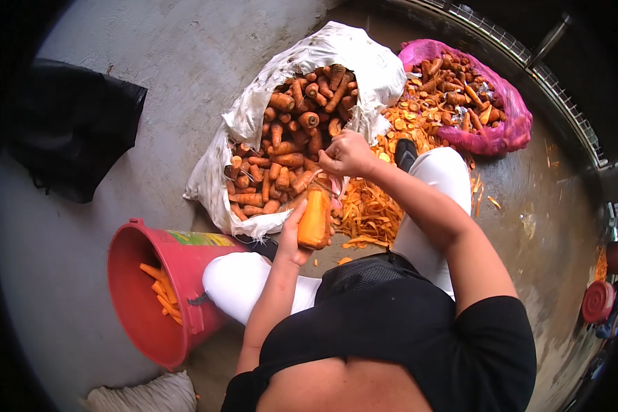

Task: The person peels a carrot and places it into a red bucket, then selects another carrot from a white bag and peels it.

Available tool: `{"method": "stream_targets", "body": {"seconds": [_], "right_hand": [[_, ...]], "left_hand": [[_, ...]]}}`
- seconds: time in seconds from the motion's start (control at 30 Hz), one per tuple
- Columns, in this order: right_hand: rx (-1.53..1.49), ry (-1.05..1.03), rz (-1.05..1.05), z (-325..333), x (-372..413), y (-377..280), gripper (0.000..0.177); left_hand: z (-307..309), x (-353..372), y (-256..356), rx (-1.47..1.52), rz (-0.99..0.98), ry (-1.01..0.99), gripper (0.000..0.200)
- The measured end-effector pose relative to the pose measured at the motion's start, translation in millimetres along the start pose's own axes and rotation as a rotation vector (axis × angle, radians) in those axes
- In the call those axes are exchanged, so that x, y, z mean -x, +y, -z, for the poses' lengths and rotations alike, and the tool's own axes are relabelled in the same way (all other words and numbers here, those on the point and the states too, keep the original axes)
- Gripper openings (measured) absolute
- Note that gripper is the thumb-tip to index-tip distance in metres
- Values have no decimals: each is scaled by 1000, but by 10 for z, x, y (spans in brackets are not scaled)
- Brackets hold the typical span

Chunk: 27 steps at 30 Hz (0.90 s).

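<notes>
My left hand (pixel 296 237) is wrapped round a thick, mostly peeled carrot (pixel 314 221), bright orange, held upright above my lap. Just beyond its upper end is my right hand (pixel 348 154), fingers curled closed. A thin, narrow shape shows between that hand and the carrot's top, too small to name, and what the fingers grip is hidden. Behind both hands, a white woven sack (pixel 244 117) lies open, full of unpeeled carrots (pixel 281 161). A heap of carrot peelings (pixel 369 211) spreads on the floor to the right of the held carrot.
At my left leans a red bucket (pixel 198 264) with several peeled carrots (pixel 163 292) inside. A pink mesh sack (pixel 518 120) of carrot pieces stands at the back right. Carrot slices (pixel 399 127) lie between the sacks. A black bag-like thing (pixel 79 130) is far left.
</notes>
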State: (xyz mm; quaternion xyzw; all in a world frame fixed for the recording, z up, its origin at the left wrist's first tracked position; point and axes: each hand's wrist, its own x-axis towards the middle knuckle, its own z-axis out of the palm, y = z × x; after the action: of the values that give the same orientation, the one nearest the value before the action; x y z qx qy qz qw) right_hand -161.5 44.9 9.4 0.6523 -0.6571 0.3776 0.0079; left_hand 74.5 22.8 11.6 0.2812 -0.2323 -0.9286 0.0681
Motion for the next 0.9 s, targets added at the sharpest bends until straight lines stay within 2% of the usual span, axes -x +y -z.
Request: {"method": "stream_targets", "body": {"seconds": [0.07,0.13,0.23,0.27,0.33,0.43,0.53,0.6,0.67,0.7,0.8,0.9], "right_hand": [[54,4,-7,-14,17,40,36],[38,14,-40,-19,34,33,38],[47,-82,-179,3,3,84,40],[312,-178,-289,34,-69,180,44],[433,-90,-398,152,-114,357,46],[479,58,-352,268,-120,278,49],[269,-9,-266,284,-29,23,40],[30,-60,-181,189,67,-111,35],[-78,6,28,197,112,-363,34],[-104,-1,88,159,138,-427,33],[-155,-19,184,27,161,-511,32],[-120,-27,209,-15,168,-511,32]], "left_hand": [[-40,-26,-37,13,-3,44,45],[-27,-29,-11,22,4,4,45],[20,11,8,4,5,-28,46],[15,37,17,-10,5,-36,47],[-27,65,48,-7,-14,-35,47],[-26,58,49,48,-83,17,49],[14,2,73,121,-94,89,50],[89,-83,82,118,-92,68,48],[150,-201,56,169,-104,7,45],[39,-207,49,123,-120,203,40],[175,-290,20,196,-40,175,37],[109,-324,-14,222,-56,171,38]]}}
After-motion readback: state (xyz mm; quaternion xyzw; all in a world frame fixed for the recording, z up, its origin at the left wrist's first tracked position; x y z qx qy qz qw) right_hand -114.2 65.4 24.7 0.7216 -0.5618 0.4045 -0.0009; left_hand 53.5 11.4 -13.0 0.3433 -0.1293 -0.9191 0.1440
